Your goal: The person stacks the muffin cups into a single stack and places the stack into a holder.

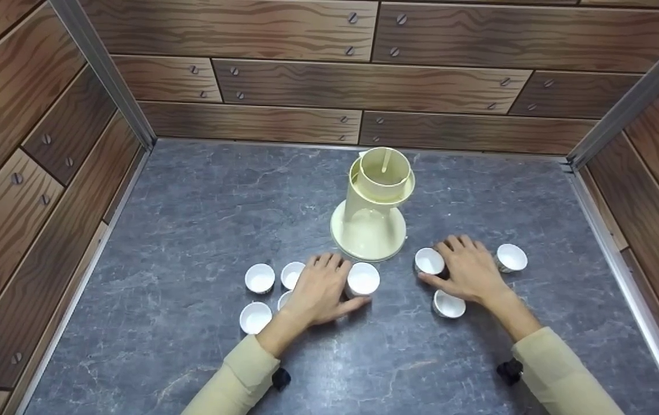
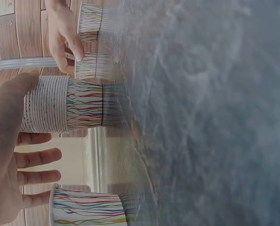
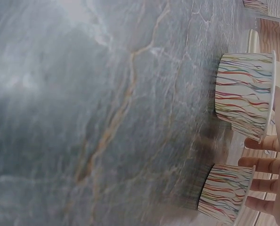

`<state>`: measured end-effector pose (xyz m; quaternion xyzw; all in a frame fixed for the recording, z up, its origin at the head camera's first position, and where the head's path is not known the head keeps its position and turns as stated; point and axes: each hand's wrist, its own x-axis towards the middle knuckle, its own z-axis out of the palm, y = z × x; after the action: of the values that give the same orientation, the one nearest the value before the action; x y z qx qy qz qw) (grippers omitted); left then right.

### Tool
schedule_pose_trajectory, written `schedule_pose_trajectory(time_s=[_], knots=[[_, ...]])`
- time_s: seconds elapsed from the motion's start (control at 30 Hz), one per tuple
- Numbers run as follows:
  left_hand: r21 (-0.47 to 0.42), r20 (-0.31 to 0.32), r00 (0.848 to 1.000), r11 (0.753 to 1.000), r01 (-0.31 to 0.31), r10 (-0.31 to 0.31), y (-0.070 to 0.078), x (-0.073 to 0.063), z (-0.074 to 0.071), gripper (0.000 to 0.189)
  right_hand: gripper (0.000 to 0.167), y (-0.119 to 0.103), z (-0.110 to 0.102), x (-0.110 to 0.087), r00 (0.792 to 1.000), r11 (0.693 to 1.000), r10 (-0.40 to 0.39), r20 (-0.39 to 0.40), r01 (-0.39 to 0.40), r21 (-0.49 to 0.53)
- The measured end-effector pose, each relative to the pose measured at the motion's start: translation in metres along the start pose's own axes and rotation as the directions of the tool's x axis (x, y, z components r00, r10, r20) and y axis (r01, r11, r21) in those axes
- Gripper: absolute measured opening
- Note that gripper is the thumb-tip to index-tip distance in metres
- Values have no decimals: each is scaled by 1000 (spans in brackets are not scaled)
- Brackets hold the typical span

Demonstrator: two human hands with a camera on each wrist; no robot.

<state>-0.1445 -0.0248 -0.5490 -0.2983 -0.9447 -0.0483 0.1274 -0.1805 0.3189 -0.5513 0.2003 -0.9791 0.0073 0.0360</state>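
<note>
White paper cups with coloured wavy lines stand upright on the table. My left hand (image 1: 319,291) is beside a tall stack of nested paper cups (image 2: 67,103). Its thumb lies along the stack's near side and its other fingers stretch out straight and apart. Over on the right, my right hand (image 1: 468,271) holds a paper cup (image 1: 429,261) between thumb and forefinger. Just in front of that hand is another cup (image 1: 449,304), and a third (image 1: 511,257) stands by its outer side. The right thumb is mostly hidden in the right wrist view.
A cream-coloured stand (image 1: 368,233) with a round base and open cylinder on top rises behind the hands. Several single cups, including one cup (image 1: 260,278), stand left of the left hand, partly covered by it. Wood-patterned walls (image 1: 295,80) enclose the dark marbled table (image 1: 203,196).
</note>
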Motion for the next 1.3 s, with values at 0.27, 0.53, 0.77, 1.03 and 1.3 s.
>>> schedule_pose_trajectory(time_s=[0.27, 0.53, 0.77, 1.03, 1.3], knots=[[0, 6, 1000, 1000, 4, -4, 1, 0, 1, 72, 79, 0, 0, 0, 1000, 1000, -4, -12, 4, 3], [-16, 1, 1000, 1000, 6, -6, 0, 1, 1, 70, 78, 0, -1, 1, 1000, 1000, -5, -18, 6, 8], [0, -17, 1000, 1000, -2, 2, 0, 0, 2, 70, 77, -1, -4, -2, 999, 1000, -17, -43, 17, 3], [6, -34, 999, 1000, -3, 3, 0, 0, 2, 70, 77, -5, -12, -4, 998, 1000, -22, -66, 21, -11], [13, -20, 1000, 1000, -7, 8, 0, 0, 2, 71, 76, -10, -18, -8, 994, 999, -41, -99, 39, -16]])
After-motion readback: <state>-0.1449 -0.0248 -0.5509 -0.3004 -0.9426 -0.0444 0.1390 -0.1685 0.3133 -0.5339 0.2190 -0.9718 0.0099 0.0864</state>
